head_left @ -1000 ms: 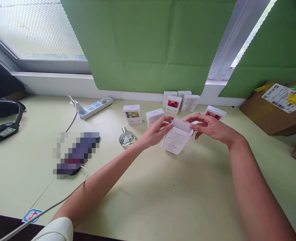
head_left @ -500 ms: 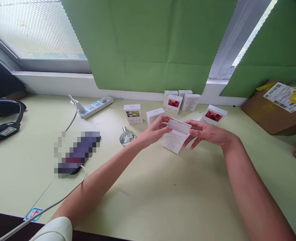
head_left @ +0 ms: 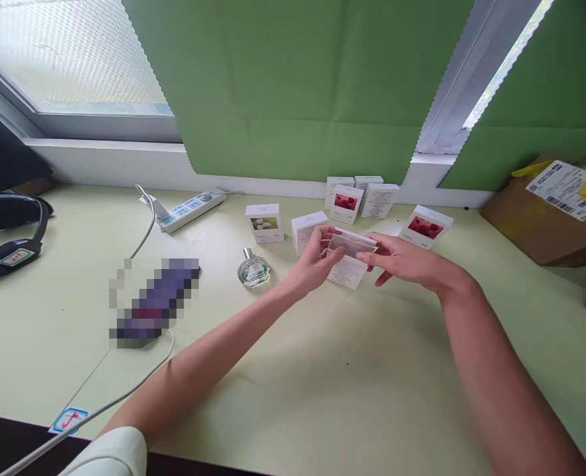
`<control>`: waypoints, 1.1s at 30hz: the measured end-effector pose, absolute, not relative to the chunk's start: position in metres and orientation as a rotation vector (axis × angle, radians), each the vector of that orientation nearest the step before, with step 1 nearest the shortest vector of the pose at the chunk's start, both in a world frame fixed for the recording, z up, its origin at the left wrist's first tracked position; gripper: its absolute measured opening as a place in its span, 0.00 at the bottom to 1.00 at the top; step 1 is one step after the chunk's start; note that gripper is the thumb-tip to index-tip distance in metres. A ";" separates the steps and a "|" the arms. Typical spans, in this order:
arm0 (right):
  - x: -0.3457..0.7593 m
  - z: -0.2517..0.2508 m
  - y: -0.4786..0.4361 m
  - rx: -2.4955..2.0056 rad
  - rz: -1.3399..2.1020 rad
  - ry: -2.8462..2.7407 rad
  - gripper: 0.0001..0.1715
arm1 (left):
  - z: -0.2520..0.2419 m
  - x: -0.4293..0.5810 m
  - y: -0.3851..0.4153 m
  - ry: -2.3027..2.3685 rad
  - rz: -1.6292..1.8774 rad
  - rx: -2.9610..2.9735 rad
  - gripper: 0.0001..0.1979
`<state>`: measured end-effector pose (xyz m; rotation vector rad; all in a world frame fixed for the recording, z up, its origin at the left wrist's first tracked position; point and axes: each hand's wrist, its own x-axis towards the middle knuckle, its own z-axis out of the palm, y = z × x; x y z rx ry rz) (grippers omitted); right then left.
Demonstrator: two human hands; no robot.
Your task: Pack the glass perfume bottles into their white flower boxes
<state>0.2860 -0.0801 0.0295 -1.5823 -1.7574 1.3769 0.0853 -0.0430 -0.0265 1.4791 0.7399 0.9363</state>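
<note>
Between my two hands is a small white carton point(head_left: 347, 272) with printed text on the side facing me and its top flap by my fingers. My left hand point(head_left: 317, 259) grips its left edge, thumb on the near face. On the other side, my right hand point(head_left: 397, 258) pinches the right edge near the top, some fingers hidden behind the carton. A round glass perfume bottle point(head_left: 254, 272) lies on the table left of my left hand. Just behind that hand stands another white carton point(head_left: 303, 228), partly covered by it.
More white cartons stand behind: one with white flowers point(head_left: 264, 223), one with red flowers point(head_left: 345, 203), and another tilted at right point(head_left: 426, 227). A power strip point(head_left: 194, 210), a pixelated phone-like object point(head_left: 157, 304) with a white cable point(head_left: 124, 396), and a cardboard box point(head_left: 541, 218) flank them.
The carton has tilted and risen slightly, and its flap looks lower and flatter. My right thumb has moved left onto the carton's top edge, and my left thumb presses its near face.
</note>
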 end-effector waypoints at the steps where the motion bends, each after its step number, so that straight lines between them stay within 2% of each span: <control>1: 0.285 0.029 -0.080 -1.597 1.368 -1.740 0.22 | -0.026 0.085 -0.043 0.744 0.939 1.480 0.15; 6: 0.284 0.029 -0.080 -1.583 1.433 -1.701 0.25 | -0.025 0.086 -0.043 0.775 0.939 1.480 0.15; 22: 0.294 0.020 -0.074 -1.560 1.457 -1.620 0.20 | -0.019 0.081 -0.043 0.816 0.844 1.523 0.18; 28: 0.320 0.021 -0.073 -1.309 1.611 -1.610 0.22 | -0.010 0.072 -0.033 0.717 0.731 1.442 0.15; 33: 0.320 0.020 -0.073 -1.266 1.636 -1.628 0.28 | -0.010 0.073 -0.033 0.878 0.837 1.726 0.13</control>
